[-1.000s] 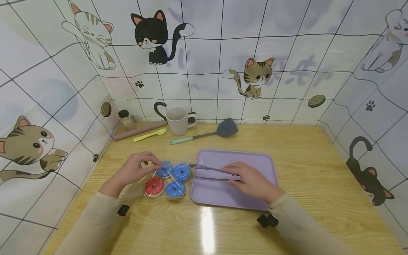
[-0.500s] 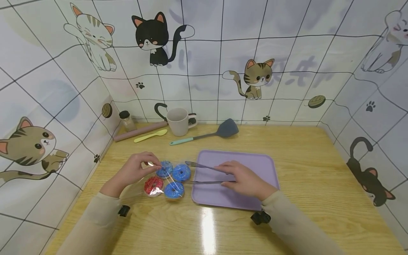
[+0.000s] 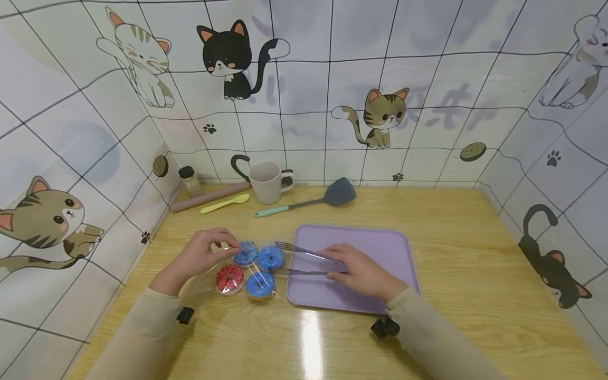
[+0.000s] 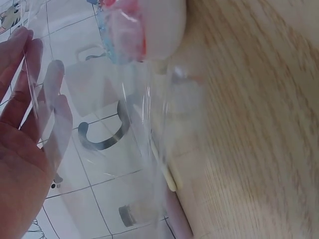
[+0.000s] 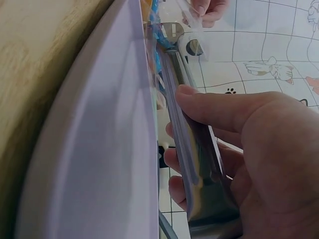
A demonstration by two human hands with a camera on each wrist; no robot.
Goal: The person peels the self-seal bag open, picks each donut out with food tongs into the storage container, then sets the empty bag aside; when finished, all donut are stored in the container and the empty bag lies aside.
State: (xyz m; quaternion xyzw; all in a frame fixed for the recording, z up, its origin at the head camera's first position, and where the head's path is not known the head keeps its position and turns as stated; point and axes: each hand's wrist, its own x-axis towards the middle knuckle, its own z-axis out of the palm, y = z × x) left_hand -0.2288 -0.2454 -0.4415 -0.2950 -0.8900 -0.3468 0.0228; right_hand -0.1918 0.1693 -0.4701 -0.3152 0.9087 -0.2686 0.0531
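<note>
Ideally, left hand [image 3: 201,254], pinching wrap [image 4: 147,107], steadies it while right hand [image 3: 362,270], gripping tongs [image 5: 195,154], squeezes rightmost donut [image 3: 271,254] lightly.

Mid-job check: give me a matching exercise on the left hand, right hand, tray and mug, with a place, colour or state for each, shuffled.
Column one
1. Left hand
2. Right hand
3. Tray
4. Mug

Column two
A. Purple
B. Gripping the tongs
C. Upright near the back wall
D. Pinching clear plastic

Right pairs: 1-D, 2-B, 3-A, 4-C
</note>
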